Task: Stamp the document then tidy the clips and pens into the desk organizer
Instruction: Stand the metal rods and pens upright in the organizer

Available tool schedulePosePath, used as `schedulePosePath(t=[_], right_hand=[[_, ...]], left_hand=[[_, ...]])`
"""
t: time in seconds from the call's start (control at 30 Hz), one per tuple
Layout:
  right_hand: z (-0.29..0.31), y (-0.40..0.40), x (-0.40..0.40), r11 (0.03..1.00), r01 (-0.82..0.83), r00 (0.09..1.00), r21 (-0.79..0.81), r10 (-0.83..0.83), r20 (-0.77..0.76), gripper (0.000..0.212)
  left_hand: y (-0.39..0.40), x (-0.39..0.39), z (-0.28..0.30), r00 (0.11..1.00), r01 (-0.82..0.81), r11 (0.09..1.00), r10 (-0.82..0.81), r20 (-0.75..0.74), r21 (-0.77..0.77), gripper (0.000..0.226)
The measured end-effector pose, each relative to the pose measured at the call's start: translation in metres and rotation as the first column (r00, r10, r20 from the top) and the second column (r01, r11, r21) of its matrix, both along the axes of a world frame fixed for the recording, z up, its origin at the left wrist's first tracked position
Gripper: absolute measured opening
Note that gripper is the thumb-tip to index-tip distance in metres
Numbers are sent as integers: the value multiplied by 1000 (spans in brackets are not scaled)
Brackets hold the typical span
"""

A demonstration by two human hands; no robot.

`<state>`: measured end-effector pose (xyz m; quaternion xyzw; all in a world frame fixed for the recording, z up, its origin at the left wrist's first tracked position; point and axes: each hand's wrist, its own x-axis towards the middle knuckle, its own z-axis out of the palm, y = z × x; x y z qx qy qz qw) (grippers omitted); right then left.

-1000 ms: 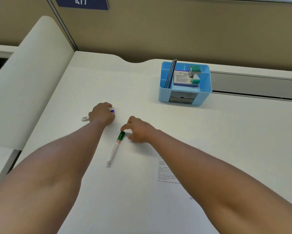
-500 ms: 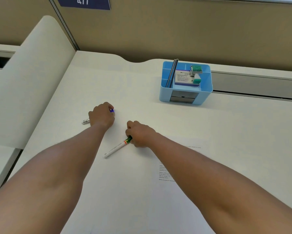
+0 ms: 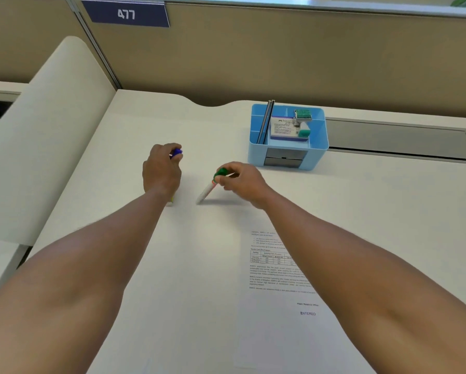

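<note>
A navy sign (image 3: 126,14) reading 477 hangs on the tan partition (image 3: 280,55) behind the white desk (image 3: 151,120).

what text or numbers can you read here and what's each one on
"477": white digits on the dark blue sign on the partition.
"ENTERED": blue stamp on the document.
Document body text and table: too small to read.
Box in the organizer: label too blurred to read.

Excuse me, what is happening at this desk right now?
A person is tidying the desk. The left hand grips a blue-capped pen, and the right hand lifts a green-capped pen by its cap end, its tip near the desk. The document already bears an "ENTERED" stamp mark. The blue organizer, behind the hands, already holds some items; neither pen is in it yet.
</note>
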<state>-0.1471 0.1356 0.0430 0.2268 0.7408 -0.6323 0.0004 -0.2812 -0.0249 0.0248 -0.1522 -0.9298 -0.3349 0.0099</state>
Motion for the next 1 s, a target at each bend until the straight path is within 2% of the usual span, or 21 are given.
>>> schedulePosePath(t=[0.07,0.17,0.3,0.53,0.73,1.0], right_hand=[[4,8,-3,995,102,994,2,-102,-28,15],[9,19,-5,968,194,980,162,-184,-76,17],[17,32,-6,900,238,969,364,-193,-156,25],[32,50,2,779,362,922,512,-221,-317,31],[49,73,11,662,518,848,541,-316,-425,35],[71,109,30,539,653,756,533,-419,-503,38]], left_hand=[[11,2,8,1000,9,997,-8,-8,73,20],[30,7,22,999,32,989,-30,-16,141,21],[57,21,39,995,103,973,-96,-41,206,23],[96,40,66,964,222,887,-262,45,406,25],[129,50,87,935,239,821,-340,106,518,23],[185,70,113,909,310,778,-410,68,546,21]])
